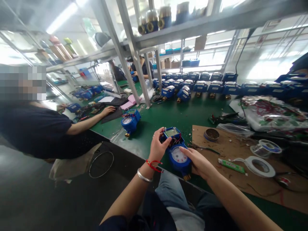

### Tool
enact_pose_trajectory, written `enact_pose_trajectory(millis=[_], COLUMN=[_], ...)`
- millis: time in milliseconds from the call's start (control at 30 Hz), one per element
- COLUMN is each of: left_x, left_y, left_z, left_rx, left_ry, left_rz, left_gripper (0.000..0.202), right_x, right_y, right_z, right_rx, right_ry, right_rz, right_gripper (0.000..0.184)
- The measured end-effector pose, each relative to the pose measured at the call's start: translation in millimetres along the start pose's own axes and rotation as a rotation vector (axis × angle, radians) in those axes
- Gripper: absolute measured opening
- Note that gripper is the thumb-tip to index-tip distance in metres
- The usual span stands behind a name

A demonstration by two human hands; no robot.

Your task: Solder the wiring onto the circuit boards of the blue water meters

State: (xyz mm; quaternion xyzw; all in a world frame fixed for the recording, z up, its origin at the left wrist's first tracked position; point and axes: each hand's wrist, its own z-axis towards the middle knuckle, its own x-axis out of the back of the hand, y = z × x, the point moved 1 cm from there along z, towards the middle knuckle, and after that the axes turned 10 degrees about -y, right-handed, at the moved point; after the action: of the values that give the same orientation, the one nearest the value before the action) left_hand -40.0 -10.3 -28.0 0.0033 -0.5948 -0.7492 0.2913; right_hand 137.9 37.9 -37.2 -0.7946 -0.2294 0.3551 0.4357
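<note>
A blue water meter point(179, 156) with a round white dial and a brass fitting lies at the table's near edge, its upper housing uncovered so that a display and thin wires show. My left hand point(159, 146) grips the left side of that housing, thumb over the wires. On the other side, my right hand point(197, 160) is closed around the dial end, fingers partly hidden beneath. A second blue meter point(130, 122), also with wires showing, sits apart on the green table to the left.
Several blue meters point(201, 86) stand in rows at the back. Brown cardboard point(204, 176) at the right bears a round tin point(211, 134), a white tape roll point(260, 166), a solder spool point(266, 148) and a green box point(231, 166). A co-worker point(36, 128) sits at the left; metal posts point(141, 77) rise behind.
</note>
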Motion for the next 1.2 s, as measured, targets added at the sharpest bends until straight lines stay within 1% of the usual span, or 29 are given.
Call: enact_pose_trajectory(millis=[167, 267, 367, 467, 533, 600, 700, 767, 867, 933, 967, 1033, 1100, 1200], left_x=[-0.5, 1.2, 2.1, 1.1, -0.1, -1.6, -4.3, -6.2, -8.0, -8.1, -7.9, -7.4, -7.6, -10.0], left_y=[11, 23, 34, 40, 40, 40, 39, 40, 42, 41, 40, 35, 29, 22], left_z=[-1, -4, -7, -9, -10, -11, -14, -16, -19, -20, -21, -23, -24, -25], left_rx=[-0.114, -0.183, -0.243, -0.287, -0.304, -0.324, -0.392, -0.447, -0.492, -0.498, -0.493, -0.459, -0.396, -0.315], left_ry=[-0.012, -0.034, -0.077, -0.116, -0.129, -0.140, -0.149, -0.160, -0.212, -0.223, -0.206, -0.132, -0.061, 0.003], left_rz=[0.107, 0.223, 0.311, 0.360, 0.384, 0.400, 0.411, 0.407, 0.384, 0.363, 0.356, 0.351, 0.339, 0.289], left_gripper=[0.054, 0.055, 0.061, 0.065, 0.067, 0.067, 0.067, 0.070, 0.076, 0.075, 0.074, 0.073, 0.072, 0.064], right_x=[-3, 4, 17, 24, 20, 11, -5, -13, -18, -19, -19, -17, -15, -12], right_y=[-12, -16, -19, -25, -30, -36, -42, -44, -45, -45, -44, -43, -41, -38], right_z=[-9, -11, -4, 8, 14, 18, 21, 23, 24, 22, 22, 20, 20, 19], right_rx=[0.040, 0.087, 0.184, 0.331, 0.415, 0.469, 0.505, 0.504, 0.496, 0.487, 0.481, 0.470, 0.478, 0.501], right_ry=[0.014, 0.067, 0.187, 0.245, 0.251, 0.257, 0.277, 0.297, 0.342, 0.372, 0.373, 0.353, 0.317, 0.256], right_rz=[-0.128, -0.235, -0.389, -0.546, -0.631, -0.701, -0.805, -0.862, -0.868, -0.833, -0.807, -0.742, -0.653, -0.484], right_gripper=[0.040, 0.040, 0.049, 0.059, 0.067, 0.076, 0.084, 0.087, 0.091, 0.090, 0.090, 0.090, 0.089, 0.083])
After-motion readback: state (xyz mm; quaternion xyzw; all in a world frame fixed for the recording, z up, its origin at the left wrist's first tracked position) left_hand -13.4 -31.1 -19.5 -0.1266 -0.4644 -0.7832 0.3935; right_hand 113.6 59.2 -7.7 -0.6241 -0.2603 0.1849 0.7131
